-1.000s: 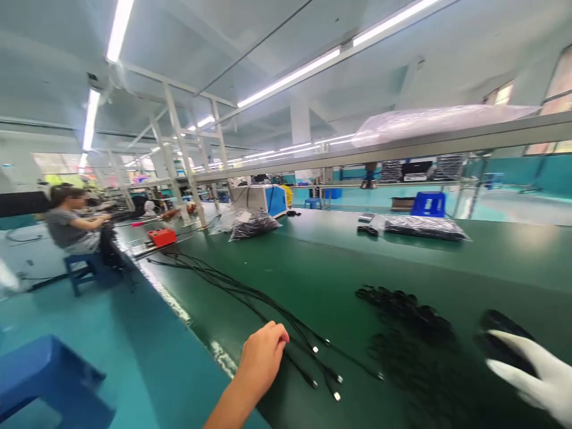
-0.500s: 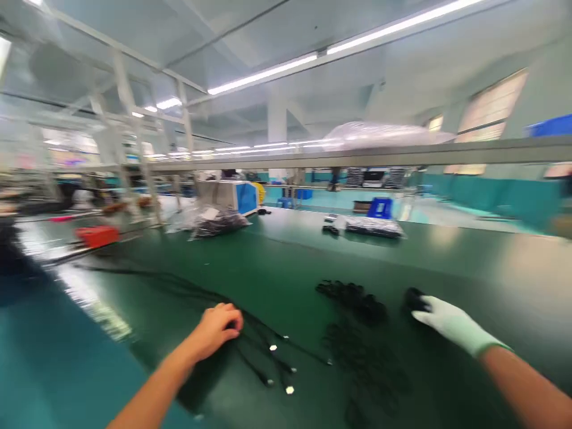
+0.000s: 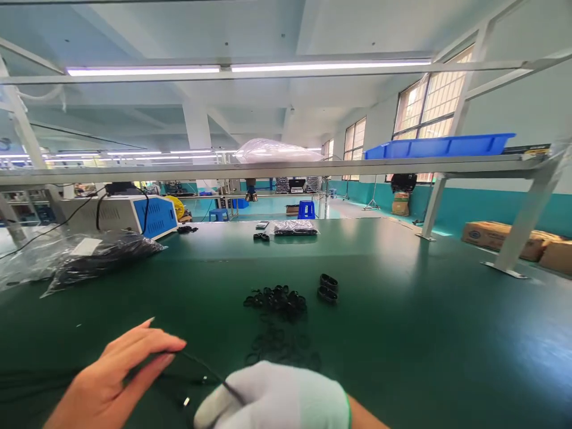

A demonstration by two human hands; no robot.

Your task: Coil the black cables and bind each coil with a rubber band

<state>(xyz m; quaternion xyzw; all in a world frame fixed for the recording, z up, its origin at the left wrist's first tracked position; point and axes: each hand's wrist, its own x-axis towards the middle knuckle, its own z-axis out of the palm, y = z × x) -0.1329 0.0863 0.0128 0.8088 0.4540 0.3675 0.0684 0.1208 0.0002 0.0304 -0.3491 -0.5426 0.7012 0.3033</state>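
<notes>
My bare left hand [image 3: 120, 369] pinches a thin black cable [image 3: 203, 364] between thumb and fingertips. From there the cable runs right, into my white-gloved right hand [image 3: 277, 396], whose fingers are closed around it low in the view. The cable end inside the glove is hidden. Under my left hand lie more dark cables with small shiny metal connectors [image 3: 186, 402]. Beyond my hands, a heap of small black rings [image 3: 279, 301] rests on the green table. Two black ring-shaped bundles [image 3: 328, 288] stand just right of the heap.
At left, a clear plastic bag of black items [image 3: 105, 256] lies before a blue and white machine [image 3: 125, 213]. A flat plastic-wrapped pack [image 3: 295, 227] sits at the far edge. An overhead shelf [image 3: 214, 173] carries a blue tray [image 3: 440, 146].
My view has turned right. The gloved right hand has let go of a black item near the ring heap and come to the cable, which my left hand now pinches.
</notes>
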